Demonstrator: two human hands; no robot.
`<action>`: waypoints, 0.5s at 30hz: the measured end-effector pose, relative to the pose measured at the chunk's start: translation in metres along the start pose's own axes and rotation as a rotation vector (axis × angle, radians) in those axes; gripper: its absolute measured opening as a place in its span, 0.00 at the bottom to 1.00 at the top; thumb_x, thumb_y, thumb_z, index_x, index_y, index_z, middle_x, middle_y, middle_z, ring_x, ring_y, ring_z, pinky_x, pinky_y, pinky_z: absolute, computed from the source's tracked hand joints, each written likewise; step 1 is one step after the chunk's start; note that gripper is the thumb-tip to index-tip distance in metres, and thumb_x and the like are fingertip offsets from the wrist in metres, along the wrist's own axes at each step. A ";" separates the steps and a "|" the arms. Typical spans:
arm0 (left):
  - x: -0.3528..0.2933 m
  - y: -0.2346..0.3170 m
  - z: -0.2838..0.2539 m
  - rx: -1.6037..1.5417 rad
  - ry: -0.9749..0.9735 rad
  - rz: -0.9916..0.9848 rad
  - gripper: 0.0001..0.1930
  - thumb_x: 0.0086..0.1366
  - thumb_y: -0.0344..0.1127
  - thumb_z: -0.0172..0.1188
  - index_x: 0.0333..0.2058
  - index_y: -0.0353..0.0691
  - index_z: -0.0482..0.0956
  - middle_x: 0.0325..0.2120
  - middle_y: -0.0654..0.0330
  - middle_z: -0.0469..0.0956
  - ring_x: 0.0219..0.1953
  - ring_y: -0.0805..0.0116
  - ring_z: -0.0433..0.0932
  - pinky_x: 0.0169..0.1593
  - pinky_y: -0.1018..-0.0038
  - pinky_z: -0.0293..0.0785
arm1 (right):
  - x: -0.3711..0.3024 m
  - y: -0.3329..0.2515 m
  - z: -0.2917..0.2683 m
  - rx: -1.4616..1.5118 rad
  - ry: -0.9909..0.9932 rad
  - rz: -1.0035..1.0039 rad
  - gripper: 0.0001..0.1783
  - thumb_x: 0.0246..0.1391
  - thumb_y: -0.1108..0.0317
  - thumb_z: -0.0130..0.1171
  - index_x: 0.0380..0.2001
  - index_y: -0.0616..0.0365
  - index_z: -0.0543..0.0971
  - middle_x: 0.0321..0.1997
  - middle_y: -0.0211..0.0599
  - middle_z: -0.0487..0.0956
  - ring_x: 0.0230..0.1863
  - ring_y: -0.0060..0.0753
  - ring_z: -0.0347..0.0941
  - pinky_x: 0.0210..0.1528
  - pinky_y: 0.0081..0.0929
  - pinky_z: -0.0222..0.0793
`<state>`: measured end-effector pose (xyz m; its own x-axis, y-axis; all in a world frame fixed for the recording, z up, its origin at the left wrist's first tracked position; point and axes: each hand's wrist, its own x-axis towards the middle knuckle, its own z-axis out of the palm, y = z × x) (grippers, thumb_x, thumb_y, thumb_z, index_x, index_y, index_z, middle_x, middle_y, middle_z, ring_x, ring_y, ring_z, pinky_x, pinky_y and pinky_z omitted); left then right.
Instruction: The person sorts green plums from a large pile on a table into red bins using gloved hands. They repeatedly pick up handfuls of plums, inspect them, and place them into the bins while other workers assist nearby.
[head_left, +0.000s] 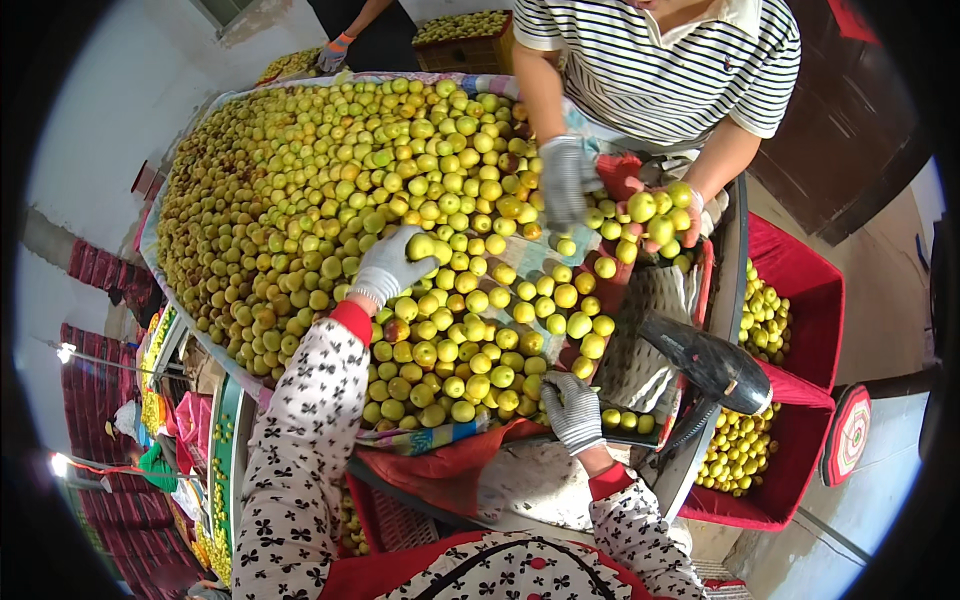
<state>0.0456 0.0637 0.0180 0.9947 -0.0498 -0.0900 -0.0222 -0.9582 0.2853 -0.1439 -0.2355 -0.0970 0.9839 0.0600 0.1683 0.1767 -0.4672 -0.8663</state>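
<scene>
Head view, heap: a broad heap (300, 190) of small round fruit, yellow-green with some russet or reddish skins, spreads over a table lined with patterned cloth (440, 437); it thins toward the person's right.
Left hand: the gloved left hand (390, 268) reaches into the heap, fingers curled around one green fruit (421, 247) at their tips.
Right hand: the gloved right hand (573, 410) is at the near edge of the heap, fingers bent beside the loose fruit; whether it grasps any, I cannot tell.
Fruit weight and feel: probably light singly, firm, smooth and somewhat slippery, prone to rolling; the knit gloves should add grip.
Fruit skin: likely bruises if squeezed or dropped.
Where to hold: thumb and fingers around the widest part, pressing gently, or several cupped in a palm.
Co-worker: across the table, a person in a striped shirt (670, 70) cups several fruit in one palm (665, 222); their other, gloved hand (568, 185) is blurred.
Right side: a black hair dryer (705, 360) lies by a ridged pale pad (650, 335); red bins (812, 255) beyond hold more fruit.
</scene>
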 end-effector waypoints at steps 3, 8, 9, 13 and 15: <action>0.033 -0.020 0.051 -0.214 -0.284 -0.047 0.30 0.49 0.56 0.68 0.48 0.49 0.74 0.51 0.49 0.72 0.52 0.51 0.73 0.54 0.62 0.71 | 0.000 -0.006 0.001 0.026 -0.016 -0.016 0.09 0.52 0.71 0.61 0.38 0.59 0.80 0.37 0.45 0.81 0.39 0.50 0.77 0.45 0.40 0.74; 0.039 0.025 0.076 -0.206 -0.464 -0.003 0.33 0.49 0.55 0.70 0.52 0.46 0.73 0.46 0.52 0.75 0.49 0.58 0.74 0.53 0.65 0.71 | -0.001 0.003 0.001 -0.001 0.006 0.025 0.10 0.51 0.69 0.61 0.38 0.58 0.80 0.37 0.46 0.81 0.38 0.51 0.77 0.42 0.41 0.74; 0.034 0.029 0.073 -0.183 -0.483 -0.017 0.34 0.50 0.55 0.70 0.51 0.44 0.73 0.44 0.53 0.76 0.48 0.60 0.74 0.53 0.66 0.71 | -0.001 0.002 0.001 -0.002 0.017 0.008 0.10 0.52 0.69 0.61 0.38 0.58 0.79 0.37 0.46 0.80 0.38 0.52 0.78 0.41 0.41 0.74; 0.022 0.051 0.068 -0.041 -0.586 0.017 0.33 0.46 0.56 0.70 0.50 0.50 0.74 0.52 0.45 0.67 0.51 0.48 0.71 0.57 0.63 0.70 | -0.001 0.005 -0.001 0.004 0.029 0.009 0.10 0.52 0.69 0.61 0.38 0.58 0.79 0.36 0.46 0.80 0.38 0.51 0.77 0.41 0.41 0.75; 0.013 0.043 0.075 0.005 -0.550 0.021 0.32 0.45 0.56 0.70 0.49 0.52 0.75 0.53 0.44 0.64 0.52 0.45 0.70 0.58 0.62 0.69 | 0.000 0.002 -0.001 0.019 0.010 0.012 0.10 0.52 0.69 0.61 0.38 0.58 0.79 0.36 0.46 0.80 0.37 0.52 0.77 0.41 0.41 0.74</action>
<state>0.0499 0.0003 -0.0423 0.7948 -0.2079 -0.5701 -0.0436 -0.9566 0.2881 -0.1439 -0.2369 -0.0980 0.9857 0.0457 0.1620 0.1650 -0.4507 -0.8773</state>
